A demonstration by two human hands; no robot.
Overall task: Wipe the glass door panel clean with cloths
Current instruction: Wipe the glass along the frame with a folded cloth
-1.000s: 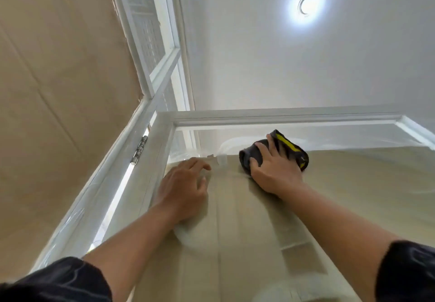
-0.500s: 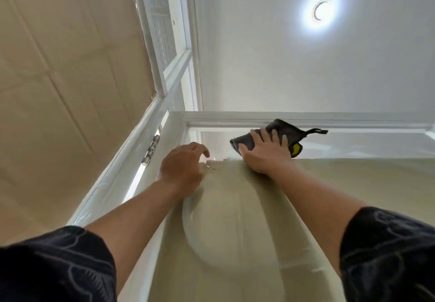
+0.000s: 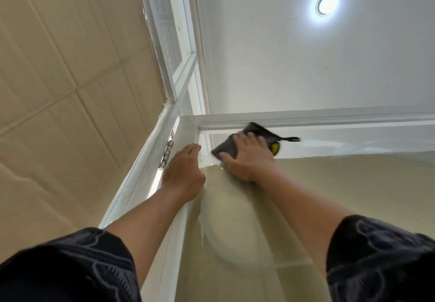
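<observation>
The glass door panel point(image 3: 329, 207) in a white frame point(image 3: 306, 117) fills the lower right; I look up at its top left corner. A dark grey cloth point(image 3: 227, 147) with a yellow patch and a black loop lies flat against the glass just under the top rail. My right hand point(image 3: 247, 158) presses on it with fingers spread and straight. My left hand point(image 3: 183, 172) rests flat on the left stile of the frame, beside the hinge, holding nothing that I can see.
A metal hinge point(image 3: 166, 154) joins the door to the white jamb point(image 3: 131, 198) at left. Beige tiled wall point(image 3: 58, 89) stands left; a transom window point(image 3: 169, 33) rises above the jamb. A round ceiling light point(image 3: 326, 4) glows overhead. A pale round reflection point(image 3: 226, 219) shows in the glass.
My right hand slid the cloth up and left toward the top left corner of the glass. My left hand moved left from the glass onto the frame near the hinge.
</observation>
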